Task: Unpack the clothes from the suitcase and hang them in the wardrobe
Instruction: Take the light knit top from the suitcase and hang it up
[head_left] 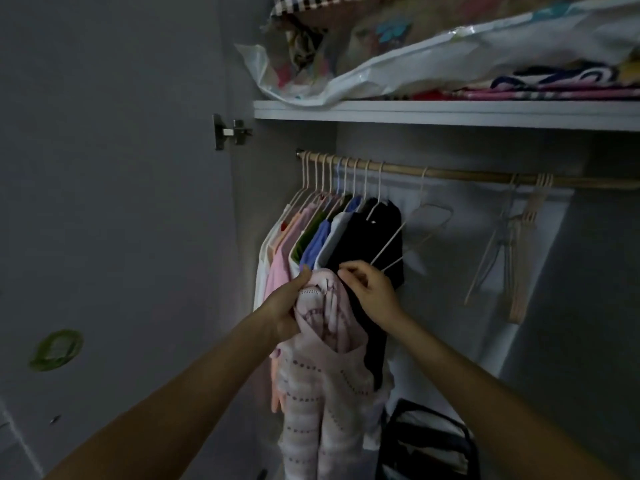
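- Pink knit, pale and patterned with rows of small dark eyelets: the pink knitted garment (pixel 322 368) hangs in front of the open wardrobe, at about 6 o'clock from the hanging rail (pixel 450 173), its top bunched up just below the row of hung clothes (pixel 332 233).
- Left hand (pixel 289 306) grips the bunched top of the knit from its 9 o'clock side, thumb up at the fabric's upper edge, fingers curled into the folds.
- Right hand (pixel 372 289) sits at 3 o'clock of the bunch, fingers curled in a narrow pinch at the collar area, close to the lower tip of an empty white hanger (pixel 412 233); whether it holds fabric or the hanger's tip I cannot tell.
- Handling, as a judgement: the knit looks soft, limp and light, and it drapes in long folds with no stiffness of its own, so it will sag wherever it is not supported.
- Open eyelets probably snag on a hanger's end, and a loose knit stretches if pulled by one point; best taken at the neckline or shoulder seams, with both hands spreading the opening.
- Free hangers: one slanting off the rail beside the black garment (pixel 367 244), and a clutch of spare hangers (pixel 519 258) out at 3 o'clock along the rail.
- Upper shelf (pixel 415 112) at 12 o'clock carries bagged bedding (pixel 450 57); a dark bag (pixel 426 441) sits at 5 o'clock on the wardrobe floor.
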